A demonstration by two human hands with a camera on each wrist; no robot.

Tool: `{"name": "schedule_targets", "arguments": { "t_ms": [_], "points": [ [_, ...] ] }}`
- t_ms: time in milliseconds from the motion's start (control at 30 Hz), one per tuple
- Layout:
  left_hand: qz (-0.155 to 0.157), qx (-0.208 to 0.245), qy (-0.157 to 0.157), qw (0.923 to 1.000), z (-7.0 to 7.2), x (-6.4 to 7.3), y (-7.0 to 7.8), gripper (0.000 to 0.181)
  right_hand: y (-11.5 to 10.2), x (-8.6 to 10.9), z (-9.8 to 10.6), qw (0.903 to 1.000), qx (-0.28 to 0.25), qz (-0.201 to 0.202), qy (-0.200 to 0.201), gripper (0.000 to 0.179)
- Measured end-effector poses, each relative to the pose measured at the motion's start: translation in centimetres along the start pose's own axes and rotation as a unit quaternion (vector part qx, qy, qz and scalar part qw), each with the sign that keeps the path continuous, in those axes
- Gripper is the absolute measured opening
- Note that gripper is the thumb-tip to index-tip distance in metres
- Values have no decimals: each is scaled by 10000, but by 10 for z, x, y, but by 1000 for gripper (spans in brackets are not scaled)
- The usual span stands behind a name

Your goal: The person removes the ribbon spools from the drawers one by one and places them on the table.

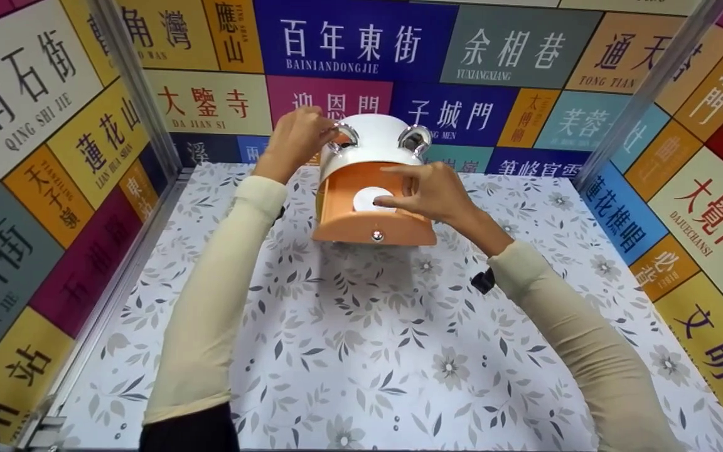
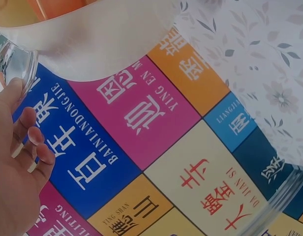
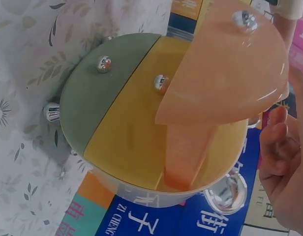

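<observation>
A rounded white drawer box (image 1: pixel 371 129) with chrome ring handles stands at the back of the table. My left hand (image 1: pixel 299 139) pinches the left chrome ring (image 2: pixel 29 73) with thumb and finger. The orange top drawer (image 1: pixel 368 229) is pulled out, its front bearing a small chrome knob (image 1: pixel 377 236). Inside it lies a white disc (image 1: pixel 368 196). My right hand (image 1: pixel 440 191) reaches over the drawer, thumb and index finger spread apart, the thumb tip overlapping the disc. From the right wrist, the drawer front hides these fingertips, while the other fingers (image 3: pixel 277 140) show curled.
Below the orange drawer are a yellow drawer front (image 3: pixel 127 132) and a green one (image 3: pixel 109 88), both pushed in, with chrome knobs. A floral cloth (image 1: pixel 361 351) covers the table. Panels with street-name signs (image 1: pixel 355 41) rise behind and at both sides, joined by metal posts.
</observation>
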State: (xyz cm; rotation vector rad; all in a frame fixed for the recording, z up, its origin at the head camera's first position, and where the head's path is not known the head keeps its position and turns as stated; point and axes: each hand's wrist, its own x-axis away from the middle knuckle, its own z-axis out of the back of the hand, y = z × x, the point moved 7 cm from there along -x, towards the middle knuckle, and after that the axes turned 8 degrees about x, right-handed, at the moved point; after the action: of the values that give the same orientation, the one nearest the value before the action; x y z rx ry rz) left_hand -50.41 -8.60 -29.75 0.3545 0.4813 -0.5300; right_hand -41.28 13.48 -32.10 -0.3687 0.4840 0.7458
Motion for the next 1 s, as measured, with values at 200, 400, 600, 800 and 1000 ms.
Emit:
{"name": "schedule_targets", "arguments": {
  "t_ms": [200, 400, 600, 800, 1000],
  "points": [
    [91, 61, -87, 9999, -2, -1, 0, 27, 17, -5, -25, 9962, 145, -249, -826, 68],
    [61, 108, -53, 9999, 0, -1, -1, 27, 23, -8, -40, 9900, 323, -333, -1329, 64],
    [76, 55, -71, 9999, 1, 0, -2, 28, 23, -11, -49, 9853, 625, -296, -1561, 54],
    [33, 37, -27, 10000, 2, 0, 0, 28, 23, -10, -50, 9855, 720, -121, -1534, 41],
    [71, 69, -13, 10000, 1, 2, -2, 27, 23, -10, -51, 9857, 701, -119, -1528, 45]
  ]
}}
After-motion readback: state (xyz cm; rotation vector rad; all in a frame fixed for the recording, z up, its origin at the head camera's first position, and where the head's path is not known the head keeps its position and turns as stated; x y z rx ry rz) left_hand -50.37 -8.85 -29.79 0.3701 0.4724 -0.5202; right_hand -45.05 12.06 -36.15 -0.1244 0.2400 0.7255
